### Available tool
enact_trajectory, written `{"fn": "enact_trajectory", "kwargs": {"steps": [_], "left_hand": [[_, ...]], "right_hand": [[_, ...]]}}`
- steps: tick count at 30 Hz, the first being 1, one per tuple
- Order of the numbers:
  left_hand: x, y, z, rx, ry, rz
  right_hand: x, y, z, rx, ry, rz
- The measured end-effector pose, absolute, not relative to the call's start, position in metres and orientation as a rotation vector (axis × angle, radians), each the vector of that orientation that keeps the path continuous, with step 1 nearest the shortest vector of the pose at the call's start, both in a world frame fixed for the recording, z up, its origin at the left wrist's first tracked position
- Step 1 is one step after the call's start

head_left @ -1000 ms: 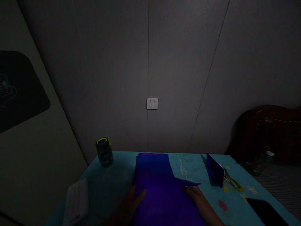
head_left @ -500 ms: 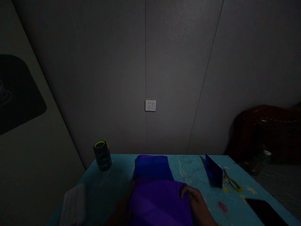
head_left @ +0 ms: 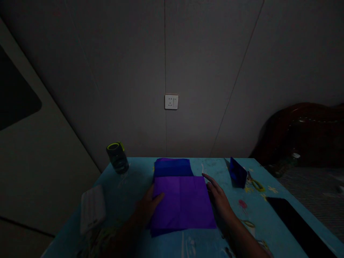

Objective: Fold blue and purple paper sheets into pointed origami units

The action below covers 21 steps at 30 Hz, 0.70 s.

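A purple sheet of paper (head_left: 185,204) with a crease down its middle lies in front of me, over more sheets that stick out at its lower left. My left hand (head_left: 150,204) grips its left edge, thumb on top; the other fingers are partly hidden. Along the right edge is my right hand (head_left: 218,195), open, with fingers stretched forward; whether it touches the paper I cannot tell. Just behind lies a stack of blue paper (head_left: 173,167) with a purple edge showing. A folded dark-blue piece (head_left: 238,173) stands upright at the right.
Pliers with yellow-green handles (head_left: 256,184) lie right of the folded piece, near a long black flat object (head_left: 298,224). On the left are a dark cup with a lime rim (head_left: 117,157) and a white pack (head_left: 93,208). Behind the patterned blue table (head_left: 139,172) rises a wall.
The purple paper has gone from raised and tilted to lying flat. My right hand has let go of its corner and opened beside it. The view has tipped downward.
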State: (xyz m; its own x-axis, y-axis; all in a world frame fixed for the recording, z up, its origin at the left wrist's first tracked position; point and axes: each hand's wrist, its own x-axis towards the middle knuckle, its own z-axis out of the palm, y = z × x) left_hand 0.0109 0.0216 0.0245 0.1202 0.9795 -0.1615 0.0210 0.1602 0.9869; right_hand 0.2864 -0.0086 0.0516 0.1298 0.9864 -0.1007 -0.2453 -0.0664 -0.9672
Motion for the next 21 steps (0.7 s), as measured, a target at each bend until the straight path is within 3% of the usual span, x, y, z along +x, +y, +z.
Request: {"fn": "enact_trajectory", "kwargs": {"steps": [9, 21], "left_hand": [[0.018, 0.017, 0.035, 1.46, 1.391, 0.97], [0.02, 0.021, 0.019, 1.997, 1.118, 0.955]], "right_hand": [[0.276, -0.004, 0.027, -1.169, -1.005, 1.325], [0.27, -0.009, 0.01, -1.513, -1.673, 0.673]]}}
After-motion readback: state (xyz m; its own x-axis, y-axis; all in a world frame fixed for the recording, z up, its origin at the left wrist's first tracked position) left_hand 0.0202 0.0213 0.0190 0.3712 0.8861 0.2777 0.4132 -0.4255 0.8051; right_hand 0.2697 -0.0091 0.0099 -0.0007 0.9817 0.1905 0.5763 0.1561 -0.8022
